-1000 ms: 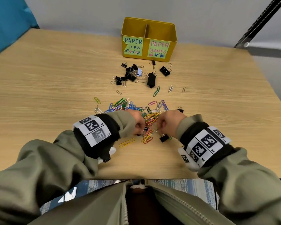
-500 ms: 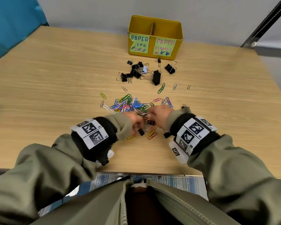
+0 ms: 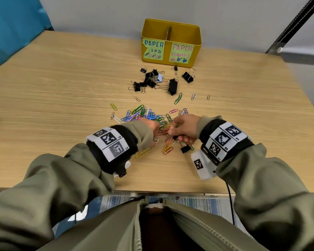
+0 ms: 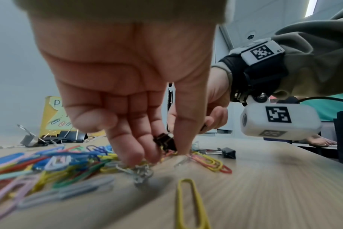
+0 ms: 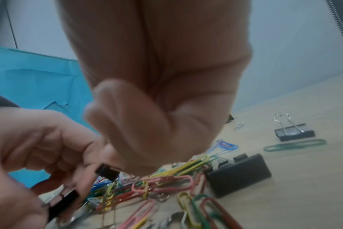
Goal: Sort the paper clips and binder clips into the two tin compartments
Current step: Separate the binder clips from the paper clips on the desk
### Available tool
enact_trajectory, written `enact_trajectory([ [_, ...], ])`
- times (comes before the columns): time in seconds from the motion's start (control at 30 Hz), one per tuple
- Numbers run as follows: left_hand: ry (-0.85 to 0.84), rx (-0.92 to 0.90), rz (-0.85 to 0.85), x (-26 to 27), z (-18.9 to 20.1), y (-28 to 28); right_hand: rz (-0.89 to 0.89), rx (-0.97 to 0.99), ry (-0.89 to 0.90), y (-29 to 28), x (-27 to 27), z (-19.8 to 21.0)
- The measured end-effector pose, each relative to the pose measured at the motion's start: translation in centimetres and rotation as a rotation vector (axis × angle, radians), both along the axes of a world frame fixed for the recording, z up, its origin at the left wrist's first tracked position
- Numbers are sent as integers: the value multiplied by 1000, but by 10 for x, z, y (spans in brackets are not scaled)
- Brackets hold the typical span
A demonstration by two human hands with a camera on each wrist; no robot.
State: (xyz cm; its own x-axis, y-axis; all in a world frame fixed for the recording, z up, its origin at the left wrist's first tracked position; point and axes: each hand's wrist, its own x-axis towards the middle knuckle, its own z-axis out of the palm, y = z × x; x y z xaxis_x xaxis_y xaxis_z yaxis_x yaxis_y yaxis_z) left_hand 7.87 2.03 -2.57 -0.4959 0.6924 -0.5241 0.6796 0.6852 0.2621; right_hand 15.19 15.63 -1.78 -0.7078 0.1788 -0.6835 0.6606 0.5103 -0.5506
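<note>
Two hands are met over a heap of coloured paper clips point(image 3: 145, 115)

A small black binder clip point(image 4: 165, 142) is pinched by the left hand point(image 4: 125, 86), fingers curled down into the pile; what the bent fingers of the right hand point(image 3: 184, 127) enclose cannot be told. Just under the right hand a matte black binder clip point(image 3: 186, 148) is laid; beyond both hands more black binder clips point(image 3: 153, 80) with bright wire handles are scattered. Farther off, a yellow tin point(image 3: 171, 41), split by a divider, is labelled PAPER CLAMPS on its right half. A pale wood-grain table point(image 3: 62, 87) is backed by a grey wall point(image 3: 98, 13)
</note>
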Motion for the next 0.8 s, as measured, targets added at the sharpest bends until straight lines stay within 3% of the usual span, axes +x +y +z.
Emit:
enact_trajectory([
  [0.23,93,44,24,-5,12,0,58,113,-1,3,-4,4],
  [0.43,-6,32,29,2,12,1,-54,-81,50,6,-5,0],
  [0.6,-109,33,-80,23,6,5,-68,-24,87,11,-4,-1],
  [0.8,-130,50,-27,21,1,11,-59,33,78,15,-3,-3],
])
